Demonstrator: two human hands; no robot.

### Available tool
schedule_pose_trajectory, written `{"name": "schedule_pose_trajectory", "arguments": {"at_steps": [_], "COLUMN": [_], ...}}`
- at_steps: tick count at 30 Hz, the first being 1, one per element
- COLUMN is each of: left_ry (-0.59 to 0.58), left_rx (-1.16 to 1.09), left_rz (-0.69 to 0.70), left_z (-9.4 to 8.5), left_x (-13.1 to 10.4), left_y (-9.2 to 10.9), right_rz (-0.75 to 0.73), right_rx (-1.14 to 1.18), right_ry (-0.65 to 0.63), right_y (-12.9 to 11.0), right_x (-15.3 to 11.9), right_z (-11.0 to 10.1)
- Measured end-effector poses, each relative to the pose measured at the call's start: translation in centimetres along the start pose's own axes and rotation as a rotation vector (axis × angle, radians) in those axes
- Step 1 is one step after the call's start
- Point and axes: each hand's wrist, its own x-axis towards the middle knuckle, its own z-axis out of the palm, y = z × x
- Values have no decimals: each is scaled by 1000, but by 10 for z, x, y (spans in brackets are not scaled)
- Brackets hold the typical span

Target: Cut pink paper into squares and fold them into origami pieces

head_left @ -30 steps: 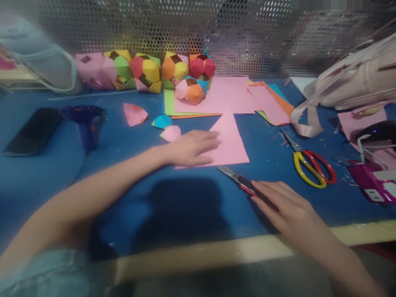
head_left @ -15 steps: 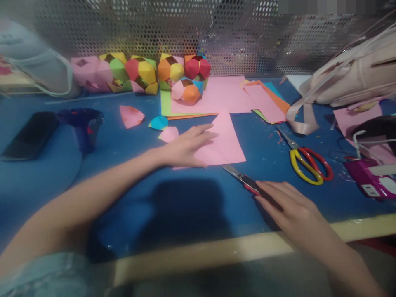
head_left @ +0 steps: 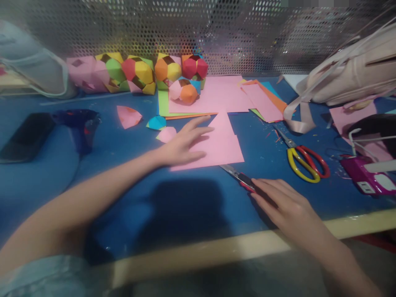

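My left hand (head_left: 185, 142) lies with fingers spread over the left part of a pink sheet of paper (head_left: 219, 144). The sheet rests on the blue tabletop, its near edge facing me. In my right hand (head_left: 284, 202) is a utility knife (head_left: 244, 180) with a black and red handle. Its blade points up and left, with the tip just below the sheet's near edge. Beyond my left fingers lie small folded paper pieces, one pink (head_left: 167, 134) and one blue (head_left: 156, 122). Another pink folded piece (head_left: 128, 116) sits farther left.
Scissors (head_left: 305, 161) with yellow and red handles lie right of the sheet. Paper balls (head_left: 139, 72) line the back, beside stacked coloured paper (head_left: 225, 93). A glue gun (head_left: 78, 126) and phone (head_left: 26, 136) are left. A beige bag (head_left: 349, 74) and purple device (head_left: 369, 175) stand right.
My left thumb has lifted away from the near edge and spread over the sheet. The whole view has shifted slightly; the knife stays in my right hand by the sheet.
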Motion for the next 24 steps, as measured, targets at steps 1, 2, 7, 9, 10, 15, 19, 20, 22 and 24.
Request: {"name": "schedule_pose_trajectory", "arguments": {"at_steps": [1,2,7,9,10,15,19,20,22,24], "left_ry": [6,13,60,75,83,114,134,141,149,147], "left_rx": [-16,-36,-106,-133,-149,-210,-242,-243,-240,-234], "left_rz": [-7,-15,-54,-81,-95,-139,-149,-148,-144,-135], "left_z": [0,0,-2,-3,-3,-6,-7,-7,-7,-6], "left_x": [0,0,3,4,4,3,3,3,4,4], "left_y": [1,2,7,6,6,1,2,2,2,3], "right_rz": [-4,-7,-11,-8,-8,14,26,27,25,17], "right_rx": [-5,-8,-11,-9,-5,-18,-46,-49,-50,-51], "right_ry": [-1,-5,-9,-3,3,38,65,63,54,35], "right_y": [0,0,0,-1,-1,-1,-2,-2,-3,-5], "right_x": [0,0,0,0,0,-1,0,1,2,5], "right_z": [1,1,2,1,1,-1,-2,-2,-1,2]}}
